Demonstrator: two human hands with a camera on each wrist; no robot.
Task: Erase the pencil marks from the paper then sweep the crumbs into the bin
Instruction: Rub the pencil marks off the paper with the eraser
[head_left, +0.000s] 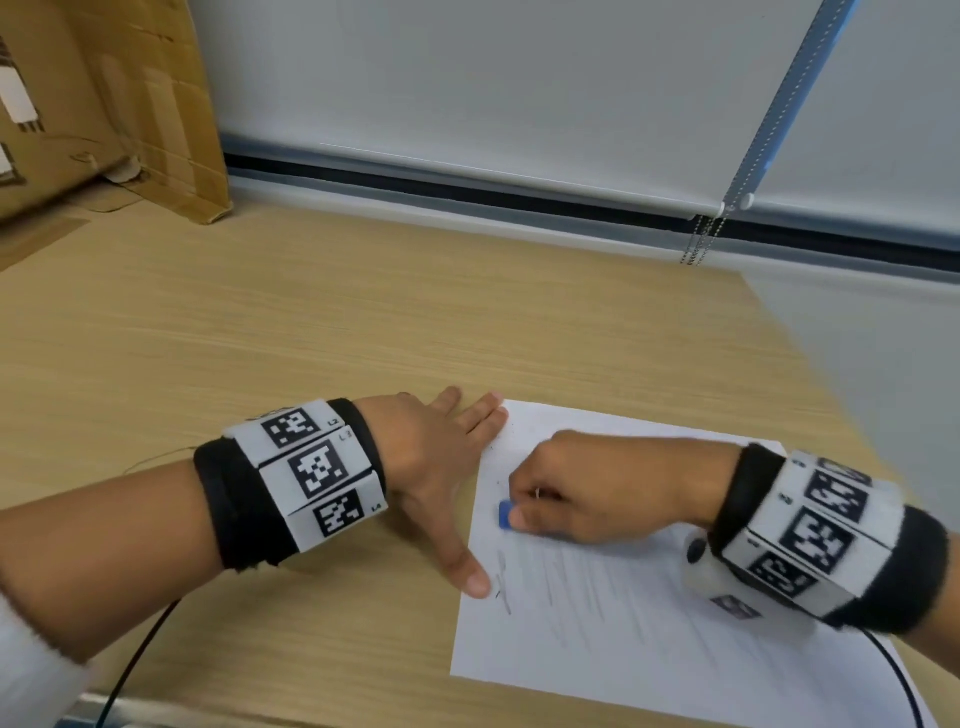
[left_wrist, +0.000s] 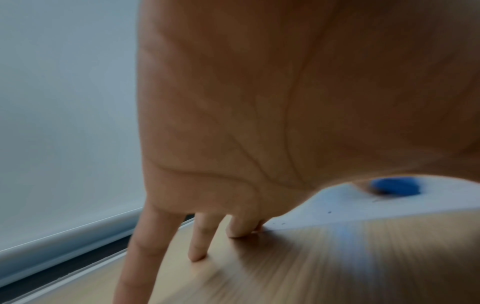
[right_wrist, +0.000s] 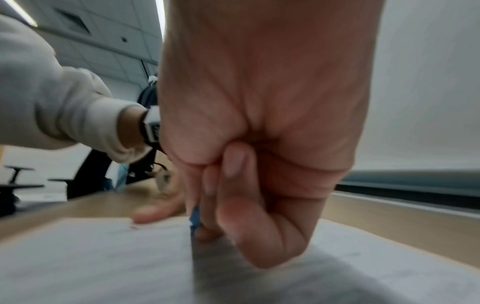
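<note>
Paper (head_left: 649, 597) is lying on the wooden surface (head_left: 311, 322). Right hand (head_left: 597, 488) is pinching a blue eraser (head_left: 505, 514) against the paper's left part; left hand (head_left: 431, 467), fingers spread flat, is pressing the paper's left edge.

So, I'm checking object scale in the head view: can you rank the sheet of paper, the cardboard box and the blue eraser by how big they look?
Largest to smallest, as seen in the head view:
1. sheet of paper
2. cardboard box, cut off by the frame and farther away, so this order is unsure
3. blue eraser, pinched by the right hand, clearly smallest
</note>
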